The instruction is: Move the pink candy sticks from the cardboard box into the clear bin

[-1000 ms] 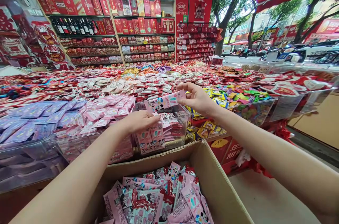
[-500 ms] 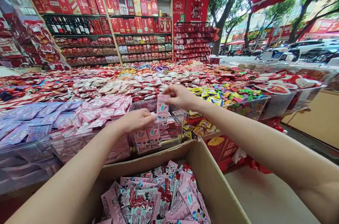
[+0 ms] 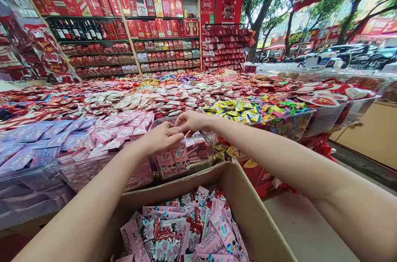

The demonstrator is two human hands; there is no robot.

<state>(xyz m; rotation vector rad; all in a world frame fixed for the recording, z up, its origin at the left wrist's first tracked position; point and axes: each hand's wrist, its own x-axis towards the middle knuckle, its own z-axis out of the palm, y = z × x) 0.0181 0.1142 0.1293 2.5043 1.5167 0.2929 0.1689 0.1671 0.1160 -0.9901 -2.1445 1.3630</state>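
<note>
My left hand (image 3: 161,138) reaches over the front rim of a clear plastic bin (image 3: 201,158), its fingers closed. Against it, my right hand (image 3: 192,121) comes in from the right with fingertips pinched together. A sliver of a pink candy packet (image 3: 178,127) shows between the two hands; the rest is hidden by the fingers. Below them, pink packets with a cartoon print (image 3: 172,158) stand upright in a row behind the bin's front wall. Close to me, an open cardboard box (image 3: 254,208) holds many loose pink candy packets (image 3: 186,229).
Left of the bin, neighbouring clear bins hold pink packets (image 3: 124,127) and purple packets (image 3: 40,138). Yellow-wrapped candies (image 3: 235,109) lie to the right. Heaps of red packets spread behind, before shelves (image 3: 124,18) of bottles and boxes. A street lies at the far right.
My right hand has moved down and left with the candy packet, from above the bin to meet my left hand. The left hand has barely moved. The view has shifted slightly.
</note>
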